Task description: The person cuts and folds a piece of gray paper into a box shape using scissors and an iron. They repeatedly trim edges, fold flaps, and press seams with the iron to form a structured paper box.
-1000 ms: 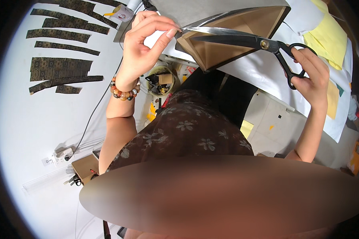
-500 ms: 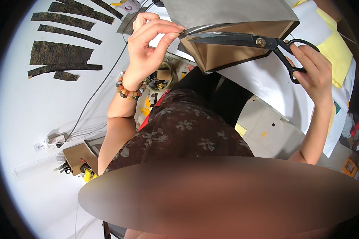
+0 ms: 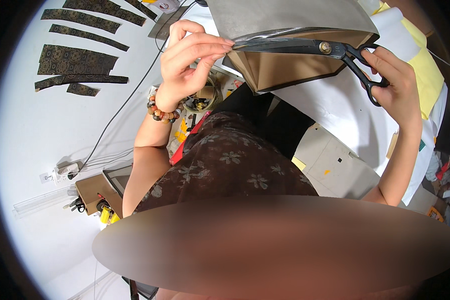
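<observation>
A large grey open-ended box-like piece (image 3: 290, 14) with a tan inside and dark edging fills the top of the view. Along its near edge runs a shiny dark strip (image 3: 272, 35). My left hand (image 3: 191, 60), with a beaded bracelet at the wrist, pinches the left end of this strip by the box's corner. My right hand (image 3: 399, 85) grips the black handles of a pair of large scissors (image 3: 330, 48). Their blades lie nearly together along the strip, tips close to my left fingertips. Whether the blades touch the strip, I cannot tell.
Several dark patterned pieces (image 3: 77, 60) lie on the white surface at left, with a black cable (image 3: 120, 112) beside them. A round container (image 3: 216, 97) of scraps stands below my left wrist. Yellow sheets (image 3: 420, 70) and white sheets lie at right.
The scissor blades have closed from a slight gap to nearly together, and the handles have drawn closer. My left hand still pinches at the corner. The whole view has shifted slightly.
</observation>
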### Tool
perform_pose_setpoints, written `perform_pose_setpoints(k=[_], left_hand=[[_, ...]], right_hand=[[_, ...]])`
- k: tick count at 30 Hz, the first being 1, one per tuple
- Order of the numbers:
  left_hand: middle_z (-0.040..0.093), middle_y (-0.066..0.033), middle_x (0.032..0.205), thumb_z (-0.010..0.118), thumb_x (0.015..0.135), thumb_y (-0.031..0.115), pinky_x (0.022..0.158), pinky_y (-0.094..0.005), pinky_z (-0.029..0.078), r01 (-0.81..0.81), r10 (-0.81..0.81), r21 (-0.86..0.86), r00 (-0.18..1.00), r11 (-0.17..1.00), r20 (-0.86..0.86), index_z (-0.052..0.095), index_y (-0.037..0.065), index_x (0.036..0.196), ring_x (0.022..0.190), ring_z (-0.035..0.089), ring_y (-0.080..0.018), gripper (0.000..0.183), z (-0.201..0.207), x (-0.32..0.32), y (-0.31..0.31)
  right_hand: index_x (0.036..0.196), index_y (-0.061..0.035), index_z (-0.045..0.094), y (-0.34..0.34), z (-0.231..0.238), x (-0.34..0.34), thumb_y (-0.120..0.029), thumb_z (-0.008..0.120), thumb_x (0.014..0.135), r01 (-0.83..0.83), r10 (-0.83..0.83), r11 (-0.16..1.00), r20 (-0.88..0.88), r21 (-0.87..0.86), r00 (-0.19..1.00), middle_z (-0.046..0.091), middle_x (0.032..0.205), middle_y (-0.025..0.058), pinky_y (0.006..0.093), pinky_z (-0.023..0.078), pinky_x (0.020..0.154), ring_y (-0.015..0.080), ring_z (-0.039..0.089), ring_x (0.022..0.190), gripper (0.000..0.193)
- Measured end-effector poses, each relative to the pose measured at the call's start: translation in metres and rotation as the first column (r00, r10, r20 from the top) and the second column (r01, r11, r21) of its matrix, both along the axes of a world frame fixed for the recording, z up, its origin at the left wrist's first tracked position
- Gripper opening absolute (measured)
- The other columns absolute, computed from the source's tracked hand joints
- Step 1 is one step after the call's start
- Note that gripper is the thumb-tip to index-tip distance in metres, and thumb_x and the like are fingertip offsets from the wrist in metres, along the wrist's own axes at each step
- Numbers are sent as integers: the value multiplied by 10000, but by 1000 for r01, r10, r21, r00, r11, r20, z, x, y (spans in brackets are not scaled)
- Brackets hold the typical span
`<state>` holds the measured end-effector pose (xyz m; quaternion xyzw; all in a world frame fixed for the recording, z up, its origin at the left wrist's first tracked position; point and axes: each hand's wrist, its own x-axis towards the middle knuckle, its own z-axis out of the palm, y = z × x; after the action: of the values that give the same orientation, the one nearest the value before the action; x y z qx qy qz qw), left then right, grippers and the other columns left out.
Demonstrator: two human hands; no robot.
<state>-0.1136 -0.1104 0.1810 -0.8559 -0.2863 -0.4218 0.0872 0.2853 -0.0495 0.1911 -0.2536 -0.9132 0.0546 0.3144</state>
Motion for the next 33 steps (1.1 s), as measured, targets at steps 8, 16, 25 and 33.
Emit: perform_pose_setpoints(k=[8, 16, 25, 33], left_hand=[[759, -27, 900, 747, 799, -19, 728, -286, 454, 19, -11, -74, 995, 997, 100, 761, 41, 925, 806, 552, -186, 140, -6, -2, 3], [750, -42, 891, 735, 822, -60, 710, -267, 468, 102, -16, -251, 947, 963, 320, 763, -2, 961, 811, 560, -161, 154, -13, 1, 1], [743, -61, 901, 732, 830, -69, 724, -270, 478, 173, -32, -304, 908, 937, 418, 758, -22, 969, 829, 561, -157, 149, -17, 1, 2], [738, -53, 893, 729, 842, -62, 734, -271, 474, 154, 2, -318, 897, 936, 442, 755, -25, 966, 832, 552, -154, 132, -19, 0, -2]], right_hand=[[1063, 9, 696, 0, 0, 3, 82, 682, 524, -5, 5, 983, 0, 185, 1000, 598, 830, 108, 341, 450, 532, 268, 565, 647, 544], [1096, 7, 697, 7, 4, 2, 32, 709, 492, -51, 42, 970, 43, 238, 998, 636, 880, 112, 351, 479, 585, 282, 599, 694, 604], [1124, -12, 705, 37, 6, -3, 28, 722, 461, -127, 110, 922, 66, 367, 992, 658, 907, 112, 368, 511, 633, 288, 639, 758, 664], [1087, 37, 708, 53, 13, -7, 55, 644, 472, -187, 149, 889, 123, 417, 981, 698, 924, 152, 343, 527, 641, 304, 668, 773, 618]])
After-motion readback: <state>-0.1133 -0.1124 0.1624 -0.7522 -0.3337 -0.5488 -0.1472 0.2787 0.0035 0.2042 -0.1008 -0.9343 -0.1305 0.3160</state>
